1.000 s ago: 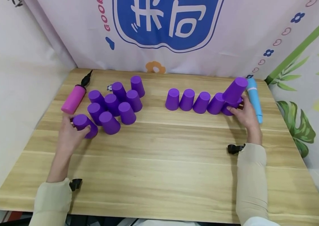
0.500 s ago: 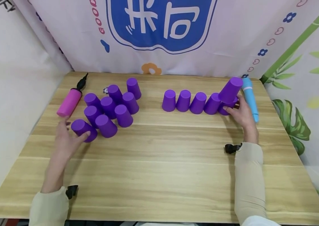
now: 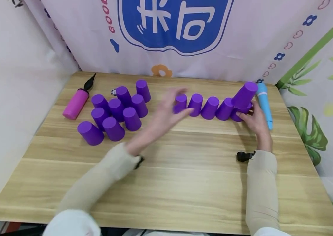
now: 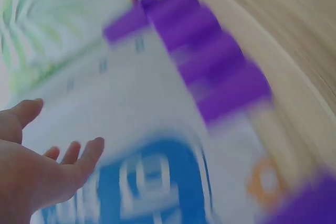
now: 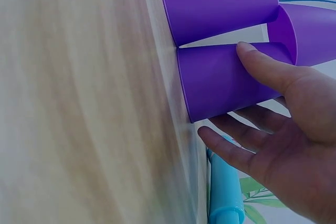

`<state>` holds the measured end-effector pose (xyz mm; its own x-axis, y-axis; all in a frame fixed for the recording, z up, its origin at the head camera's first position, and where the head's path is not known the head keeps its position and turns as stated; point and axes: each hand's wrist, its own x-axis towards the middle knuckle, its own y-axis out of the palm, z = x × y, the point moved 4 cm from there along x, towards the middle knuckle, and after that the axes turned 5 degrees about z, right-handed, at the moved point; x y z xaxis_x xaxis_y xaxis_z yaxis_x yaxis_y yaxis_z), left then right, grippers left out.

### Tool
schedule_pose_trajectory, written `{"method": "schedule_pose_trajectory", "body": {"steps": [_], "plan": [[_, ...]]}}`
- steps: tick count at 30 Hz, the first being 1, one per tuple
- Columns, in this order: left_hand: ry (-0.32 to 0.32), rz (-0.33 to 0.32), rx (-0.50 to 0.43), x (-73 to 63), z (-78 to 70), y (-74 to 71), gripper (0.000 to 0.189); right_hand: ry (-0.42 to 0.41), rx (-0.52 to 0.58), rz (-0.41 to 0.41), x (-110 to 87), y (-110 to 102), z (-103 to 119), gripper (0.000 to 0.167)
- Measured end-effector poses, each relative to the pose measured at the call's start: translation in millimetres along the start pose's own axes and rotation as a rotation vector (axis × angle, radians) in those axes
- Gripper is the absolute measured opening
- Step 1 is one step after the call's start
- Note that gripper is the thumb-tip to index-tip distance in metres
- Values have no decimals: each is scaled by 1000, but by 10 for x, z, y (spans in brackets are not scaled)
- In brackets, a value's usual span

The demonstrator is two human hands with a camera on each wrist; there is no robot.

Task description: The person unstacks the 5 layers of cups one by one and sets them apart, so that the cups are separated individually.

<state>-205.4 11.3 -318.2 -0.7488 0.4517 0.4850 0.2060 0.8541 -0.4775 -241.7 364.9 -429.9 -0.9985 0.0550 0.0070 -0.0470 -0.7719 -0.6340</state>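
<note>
In the head view, a row of upside-down purple cups [image 3: 209, 108] runs along the right half of the table. One more purple cup [image 3: 245, 95] sits upside down on top, over the two cups at the row's right end. My right hand [image 3: 254, 119] holds the end cup [image 5: 231, 80] low down, thumb on its near side and fingers along the other side. Blurred, my left hand [image 3: 167, 109] passes in front of the row's left end with fingers spread and nothing in them. The left wrist view shows its palm and fingers apart from the cups.
A cluster of several upside-down purple cups [image 3: 116, 109] stands on the left. Behind it lies a pink hand pump [image 3: 76, 104] with a black nozzle. A light blue tube-shaped object [image 3: 265, 106] lies beside my right hand. A printed curtain [image 3: 237, 62] hangs along the back edge.
My left hand has left the front-left cup of the cluster and swung right toward the row; that cup still stands. My right hand stays at the end cup.
</note>
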Motion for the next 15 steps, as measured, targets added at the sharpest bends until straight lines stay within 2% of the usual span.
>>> {"method": "schedule_pose_trajectory", "body": {"steps": [2,4,6,8,11,15], "plan": [[-38,83,-59,319,-32,412,64,-1,-2,-3,-6,-32,-6,74],[-85,135,-81,608,-25,779,72,-9,3,-6,-8,-51,-8,74],[-155,167,-81,850,27,1092,79,-10,7,-6,-14,-58,-9,73],[-227,195,-61,1025,98,1348,85,-9,11,0,-22,-51,-17,73],[-301,208,-18,1170,196,1602,88,-7,9,12,-40,-30,-21,72],[-315,185,19,1261,249,1751,84,-24,4,4,-40,-37,-1,70]]}}
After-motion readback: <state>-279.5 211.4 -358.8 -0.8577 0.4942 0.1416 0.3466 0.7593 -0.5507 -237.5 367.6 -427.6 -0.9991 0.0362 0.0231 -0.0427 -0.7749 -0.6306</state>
